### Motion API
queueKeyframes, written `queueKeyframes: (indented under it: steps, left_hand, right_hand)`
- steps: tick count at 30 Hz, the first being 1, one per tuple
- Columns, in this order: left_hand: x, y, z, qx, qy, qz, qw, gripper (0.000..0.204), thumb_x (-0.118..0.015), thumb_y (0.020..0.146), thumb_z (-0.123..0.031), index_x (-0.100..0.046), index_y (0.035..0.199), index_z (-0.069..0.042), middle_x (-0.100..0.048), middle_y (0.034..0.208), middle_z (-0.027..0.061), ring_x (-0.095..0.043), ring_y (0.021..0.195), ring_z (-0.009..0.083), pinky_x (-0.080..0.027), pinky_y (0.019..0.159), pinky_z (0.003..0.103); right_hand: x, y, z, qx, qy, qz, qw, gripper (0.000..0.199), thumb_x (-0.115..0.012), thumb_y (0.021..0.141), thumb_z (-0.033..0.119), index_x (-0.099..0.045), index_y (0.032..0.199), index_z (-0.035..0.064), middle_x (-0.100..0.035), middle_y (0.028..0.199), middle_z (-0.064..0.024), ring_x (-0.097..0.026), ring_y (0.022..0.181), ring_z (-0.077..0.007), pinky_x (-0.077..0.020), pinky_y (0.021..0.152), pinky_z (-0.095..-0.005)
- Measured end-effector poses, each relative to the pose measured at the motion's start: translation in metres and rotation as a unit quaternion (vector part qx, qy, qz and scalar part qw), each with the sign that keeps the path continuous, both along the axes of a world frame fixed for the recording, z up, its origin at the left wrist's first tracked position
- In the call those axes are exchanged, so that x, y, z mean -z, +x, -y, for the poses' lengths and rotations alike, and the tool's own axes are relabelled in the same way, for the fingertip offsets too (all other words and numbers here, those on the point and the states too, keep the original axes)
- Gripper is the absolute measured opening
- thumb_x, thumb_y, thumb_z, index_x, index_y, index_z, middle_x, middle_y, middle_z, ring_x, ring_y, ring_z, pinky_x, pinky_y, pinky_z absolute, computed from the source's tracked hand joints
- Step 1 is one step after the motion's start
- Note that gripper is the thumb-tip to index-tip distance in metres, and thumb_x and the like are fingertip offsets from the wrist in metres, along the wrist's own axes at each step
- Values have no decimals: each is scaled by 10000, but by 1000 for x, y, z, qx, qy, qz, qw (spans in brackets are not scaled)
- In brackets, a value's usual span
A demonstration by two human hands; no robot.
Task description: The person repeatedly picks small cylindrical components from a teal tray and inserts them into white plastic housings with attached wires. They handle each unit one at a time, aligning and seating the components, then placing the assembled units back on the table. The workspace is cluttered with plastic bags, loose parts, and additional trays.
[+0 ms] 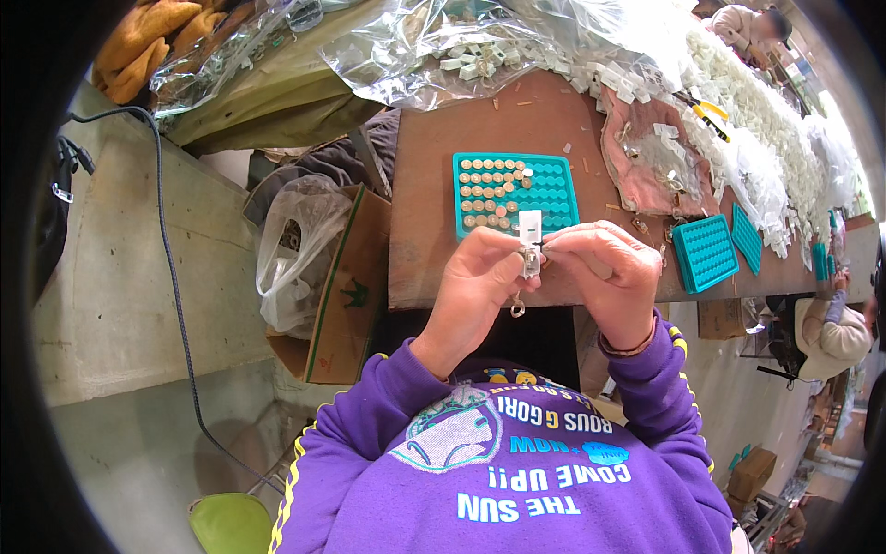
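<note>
On the far left: a black cable (171, 277) runs down a grey concrete wall (111, 305), and a green stool (231, 523) shows at the bottom edge.
Beside the table: a clear plastic bag (295, 249) hangs at an open cardboard box (346, 295), just left of the table edge.
Table: a brown wooden table (434, 203) stretches away to the right, with clear bags of small white parts (461, 46) piled at its far end.
Tray in front: a teal grid tray (554, 189) lies flat on the table just behind the hands; its left cells hold round tan pieces (484, 194), the right cells do not.
Left hand: the left hand (475, 286) pinches a small white part (530, 231) from the left, fingers closed on its lower end; a small metal hook (518, 307) hangs below it.
Part: it is held upright in the air above the near table edge, between both hands and in front of the tray.
Right hand: the right hand (604, 277) grips the same part from the right, thumb and fingertips closed on it.
Sleeves: both arms wear purple sleeves (664, 388) with yellow stripes.
Further right: a pink cloth (637, 157) lies on the table, more teal trays (706, 251) near it, and a long heap of white parts (757, 120).
Far right: another person (831, 332) in a light top sits at the table's end.
</note>
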State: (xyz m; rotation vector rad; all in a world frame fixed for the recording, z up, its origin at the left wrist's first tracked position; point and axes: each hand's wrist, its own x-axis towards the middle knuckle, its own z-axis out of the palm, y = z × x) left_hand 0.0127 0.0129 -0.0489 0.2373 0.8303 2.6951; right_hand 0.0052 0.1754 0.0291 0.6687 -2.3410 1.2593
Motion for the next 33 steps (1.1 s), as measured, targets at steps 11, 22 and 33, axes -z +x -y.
queueKeyframes:
  steps: [11,22,33]
  left_hand:
    - [-5,0,3,13,-14,47,999,151,-590,971,-125,-538,1074,-27,-643,977,99,-616,814,174,-511,751,305]
    - [-3,0,2,-15,9,52,999,135,-573,983,-136,-533,1060,-32,-636,998,111,-624,819,178,-528,745,314]
    - [4,7,1,-81,68,21,994,135,-543,998,-173,-513,1112,-107,-622,1020,122,-606,806,182,-506,730,312]
  right_hand:
    - [1,-2,3,-32,83,-28,996,225,-707,705,-47,-697,905,54,-667,786,-79,-656,709,-248,-530,628,-311]
    - [15,3,7,-42,164,-167,971,320,-677,673,12,-684,991,44,-712,972,-97,-687,818,-242,-543,759,-363]
    - [23,-21,10,80,205,-50,974,147,-706,789,118,-688,928,78,-626,815,-56,-610,784,-274,-509,704,-376]
